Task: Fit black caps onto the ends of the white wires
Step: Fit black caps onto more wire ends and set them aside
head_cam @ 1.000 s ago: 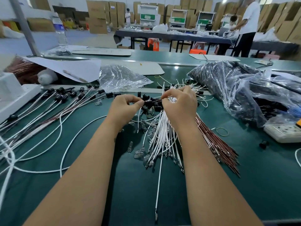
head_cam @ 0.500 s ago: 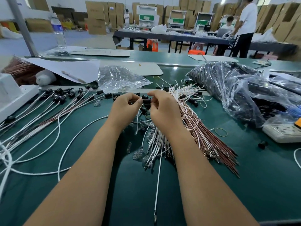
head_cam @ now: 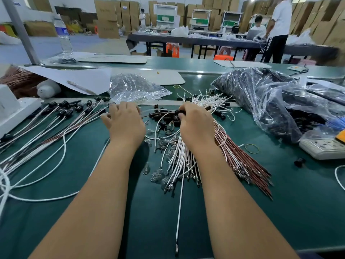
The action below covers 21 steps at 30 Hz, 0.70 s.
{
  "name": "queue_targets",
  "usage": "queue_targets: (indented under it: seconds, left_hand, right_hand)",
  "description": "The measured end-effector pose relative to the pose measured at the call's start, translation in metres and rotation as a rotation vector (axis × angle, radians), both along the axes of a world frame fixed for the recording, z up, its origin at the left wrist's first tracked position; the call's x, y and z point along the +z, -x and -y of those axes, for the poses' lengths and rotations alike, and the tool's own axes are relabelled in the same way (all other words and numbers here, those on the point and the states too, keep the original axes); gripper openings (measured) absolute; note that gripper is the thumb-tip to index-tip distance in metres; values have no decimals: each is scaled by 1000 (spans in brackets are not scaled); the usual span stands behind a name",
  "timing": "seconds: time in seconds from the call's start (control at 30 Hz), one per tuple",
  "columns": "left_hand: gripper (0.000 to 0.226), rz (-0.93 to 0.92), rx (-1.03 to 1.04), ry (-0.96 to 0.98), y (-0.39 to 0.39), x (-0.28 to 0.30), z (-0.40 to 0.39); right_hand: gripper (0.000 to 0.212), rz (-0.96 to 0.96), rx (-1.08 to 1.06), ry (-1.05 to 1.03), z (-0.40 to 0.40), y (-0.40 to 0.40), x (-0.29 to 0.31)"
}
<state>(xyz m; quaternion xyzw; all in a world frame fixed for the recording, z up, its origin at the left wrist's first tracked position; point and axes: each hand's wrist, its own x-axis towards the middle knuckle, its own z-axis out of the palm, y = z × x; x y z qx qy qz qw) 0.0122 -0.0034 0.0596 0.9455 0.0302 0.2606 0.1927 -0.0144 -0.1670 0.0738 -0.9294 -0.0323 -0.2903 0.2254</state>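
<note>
The right hand (head_cam: pixel 196 126) pinched a black cap (head_cam: pixel 180 112) above the loose white wires (head_cam: pixel 179 156) at centre, apparently for fitting, while the left hand (head_cam: pixel 125 122), fingers loosely curled with no visible hold, rested by the capped wires (head_cam: pixel 61 116) set aside at left.

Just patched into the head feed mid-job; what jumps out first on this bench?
Dead centre on the green table, a fanned bundle of thin white wires lies beside reddish-brown wires, under the right hand, which pinches a small black cap. The left hand reaches toward finished capped wires at left. Crinkled clear bags of black parts sit far right.
</note>
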Motion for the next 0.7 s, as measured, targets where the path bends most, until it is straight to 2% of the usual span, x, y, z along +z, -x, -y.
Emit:
queue_targets:
  seconds: [0.07,0.1,0.17,0.23,0.33,0.57,0.6,0.63,0.7]
  left_hand:
    - [31,117,-153,38,4,4,7]
    - [33,178,-268,49,6,7,10]
    - [25,233,-478,112,10,11,17]
    - [19,224,-563,224,14,14,19]
    - [19,220,-561,236,12,12,17]
    - [21,105,-213,-145,3,4,14]
    - [21,112,-198,-153,3,3,14]
    - [21,123,-231,-118,3,4,14]
    - [17,145,-425,17,4,6,14]
  right_hand:
    - [10,-21,98,-40,-6,1,0]
    - [10,-23,148,-64,-9,2,1]
    - [13,-20,218,-105,-11,3,2]
    - [14,-24,242,-122,-11,4,2]
    - [13,-31,240,-104,-11,4,2]
    - [10,-53,194,-57,-9,3,0]
    - [10,-50,198,-54,-9,3,-1]
    - [10,-47,200,-67,-9,2,-1]
    - [11,-35,221,-141,-9,2,0]
